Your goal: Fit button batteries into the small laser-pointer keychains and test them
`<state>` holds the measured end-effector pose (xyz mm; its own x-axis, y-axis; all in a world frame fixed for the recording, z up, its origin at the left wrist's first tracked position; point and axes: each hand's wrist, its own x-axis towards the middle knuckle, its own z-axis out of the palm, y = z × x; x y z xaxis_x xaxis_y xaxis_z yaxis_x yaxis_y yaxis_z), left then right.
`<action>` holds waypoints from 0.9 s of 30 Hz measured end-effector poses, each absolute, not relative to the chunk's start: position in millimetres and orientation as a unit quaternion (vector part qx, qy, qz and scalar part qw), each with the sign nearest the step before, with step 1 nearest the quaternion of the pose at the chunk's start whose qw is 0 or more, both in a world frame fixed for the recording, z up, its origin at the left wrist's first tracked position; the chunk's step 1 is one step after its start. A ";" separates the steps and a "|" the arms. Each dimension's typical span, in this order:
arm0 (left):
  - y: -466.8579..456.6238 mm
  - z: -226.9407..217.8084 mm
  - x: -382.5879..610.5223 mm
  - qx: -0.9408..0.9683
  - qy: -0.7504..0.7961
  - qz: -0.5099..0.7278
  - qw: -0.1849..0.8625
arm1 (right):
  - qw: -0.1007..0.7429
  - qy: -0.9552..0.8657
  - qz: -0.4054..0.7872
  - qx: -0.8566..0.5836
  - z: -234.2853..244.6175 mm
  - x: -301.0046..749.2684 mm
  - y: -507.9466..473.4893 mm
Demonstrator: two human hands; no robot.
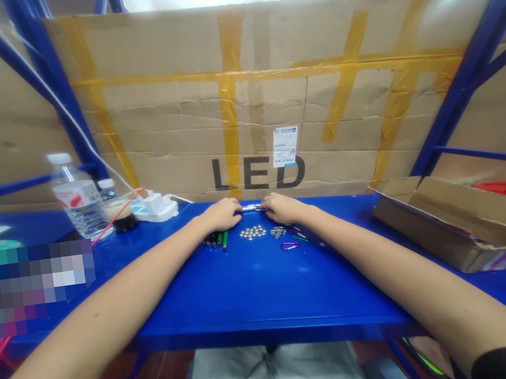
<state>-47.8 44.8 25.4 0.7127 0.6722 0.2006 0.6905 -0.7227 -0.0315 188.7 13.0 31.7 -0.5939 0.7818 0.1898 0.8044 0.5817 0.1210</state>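
Note:
Both arms reach to the far part of the blue table. My left hand [224, 214] is closed around the left end of a slim, shiny tube [248, 207]. At the tube's right end is a small silver loop [258, 207], pinched by the closed fingers of my right hand [283, 208]. Several green and black tubes [223, 240] lie below my left hand. A cluster of small silver discs [253, 233] sits between the hands. Nearer my right hand are small metal rings [278, 232], a purple carabiner [289, 246] and a green carabiner [301, 238].
A large cardboard sheet [171, 138] stands behind the table. At left are a water bottle [78, 203], a smaller dark-liquid bottle [120, 213] and a white power strip [162, 210] with cables. An open cardboard box [445, 232] occupies the right side.

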 end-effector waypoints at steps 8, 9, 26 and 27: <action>44.1 49.3 -64.0 -0.910 -0.396 -0.122 -0.005 | 0.087 -0.862 -0.119 -0.486 34.9 201.5 15.5; 42.0 56.5 -69.2 -0.903 -0.412 -0.114 -0.036 | 0.095 -0.856 -0.117 -0.494 37.0 205.0 14.4; -18.8 88.1 -53.8 -0.915 -0.390 0.079 -0.065 | 0.254 -0.814 0.085 -0.515 64.7 210.2 -6.6; -17.2 85.9 -51.7 -0.926 -0.376 0.014 -0.036 | 0.286 -0.795 0.157 -0.511 67.1 204.6 -11.2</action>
<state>-51.7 -17.2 85.9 0.7164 0.6956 -0.0530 0.6977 -0.7143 0.0558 204.6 -11.2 67.1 -0.3132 0.9028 0.2946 0.7230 0.4278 -0.5424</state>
